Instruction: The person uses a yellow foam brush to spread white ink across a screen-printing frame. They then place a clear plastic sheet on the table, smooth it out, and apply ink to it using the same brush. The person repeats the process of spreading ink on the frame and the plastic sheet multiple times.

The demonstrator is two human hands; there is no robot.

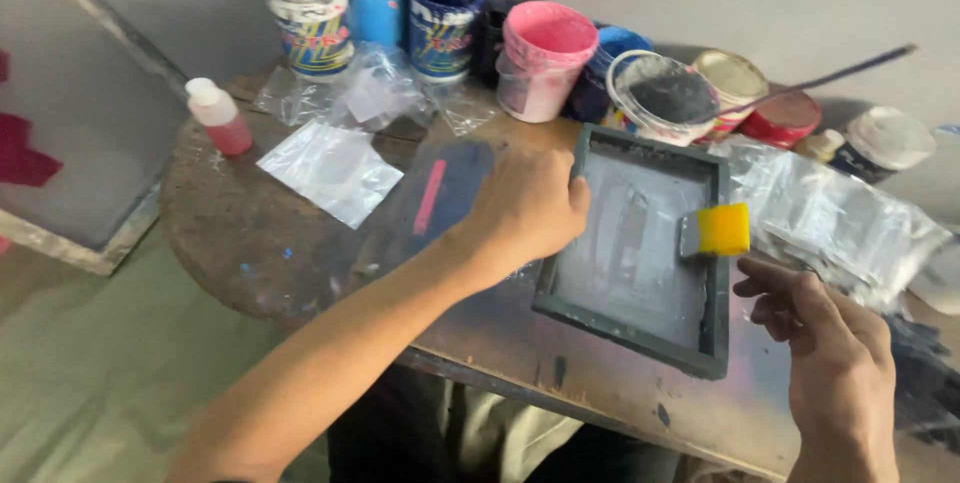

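- Right hand (835, 363): nearest the camera, fingers loosely curled, holding nothing, just below the yellow squeegee (717, 231).
- Left hand (528, 208): gripping the dark screen frame (640, 328) at its left edge.
- Squeegee rests on the frame, between both hands.
- Paint pots (545, 58) stand beyond the hands on the table (250, 243).

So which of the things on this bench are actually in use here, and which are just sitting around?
In use:
- left hand gripping the dark screen frame by its left edge
- yellow squeegee resting on the mesh
- right hand, near the squeegee, holding nothing visible

Lying about:
- pink tub
- blue tubs
- small red bottle
- plastic bags
- large screen at left
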